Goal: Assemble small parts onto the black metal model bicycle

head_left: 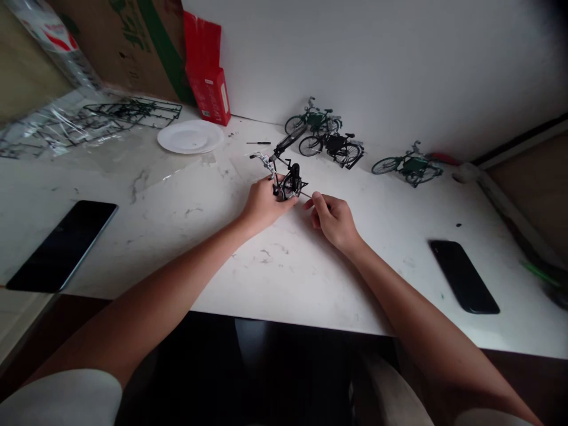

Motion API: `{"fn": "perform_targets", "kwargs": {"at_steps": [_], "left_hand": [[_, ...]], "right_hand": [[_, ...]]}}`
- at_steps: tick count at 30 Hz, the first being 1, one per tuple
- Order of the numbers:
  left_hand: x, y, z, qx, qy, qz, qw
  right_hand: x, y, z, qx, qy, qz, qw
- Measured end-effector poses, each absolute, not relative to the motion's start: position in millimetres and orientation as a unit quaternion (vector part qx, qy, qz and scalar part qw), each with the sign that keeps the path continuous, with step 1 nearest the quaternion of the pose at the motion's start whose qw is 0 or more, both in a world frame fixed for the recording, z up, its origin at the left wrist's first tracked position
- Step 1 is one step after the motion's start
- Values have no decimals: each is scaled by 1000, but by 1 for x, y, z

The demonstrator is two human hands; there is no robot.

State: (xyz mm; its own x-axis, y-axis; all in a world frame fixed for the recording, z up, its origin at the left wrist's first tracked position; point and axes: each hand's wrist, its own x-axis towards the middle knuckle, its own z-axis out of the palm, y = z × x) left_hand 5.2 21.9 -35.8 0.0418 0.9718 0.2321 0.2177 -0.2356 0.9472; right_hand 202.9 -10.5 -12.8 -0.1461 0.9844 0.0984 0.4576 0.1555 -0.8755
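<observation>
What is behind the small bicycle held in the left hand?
Behind the small bicycle stand a dark green model bicycle and a black one, toward the wall; a thin tool lies further left. Whatever the bicycle and left hand cover cannot be seen.

Your bike (291, 176) is a small black model with silvery handlebars, tilted in your left hand (267, 202), which grips it low down. You have the handlebars toward the left, one wheel sticking up and away from you, and the other parts bunched dark above your thumb. Your tool (307, 195), a thin straight shaft, is pinched in your right hand (331, 218) and points left at the bike's near right side; you can't tell whether its tip touches
</observation>
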Motion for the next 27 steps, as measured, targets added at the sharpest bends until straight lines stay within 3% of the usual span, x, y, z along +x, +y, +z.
{"fn": "perform_targets", "kwargs": {"at_steps": [11, 20, 27], "left_hand": [[8, 20, -32, 517, 425, 499, 551], [11, 15, -21, 470, 400, 498, 609], [12, 15, -17, 461, 399, 479, 632]], "right_hand": [[213, -1, -27, -492, -658, 321, 470], [210, -7, -16, -483, -772, 190, 368], [213, -1, -21, -521, -755, 150, 368]]}}
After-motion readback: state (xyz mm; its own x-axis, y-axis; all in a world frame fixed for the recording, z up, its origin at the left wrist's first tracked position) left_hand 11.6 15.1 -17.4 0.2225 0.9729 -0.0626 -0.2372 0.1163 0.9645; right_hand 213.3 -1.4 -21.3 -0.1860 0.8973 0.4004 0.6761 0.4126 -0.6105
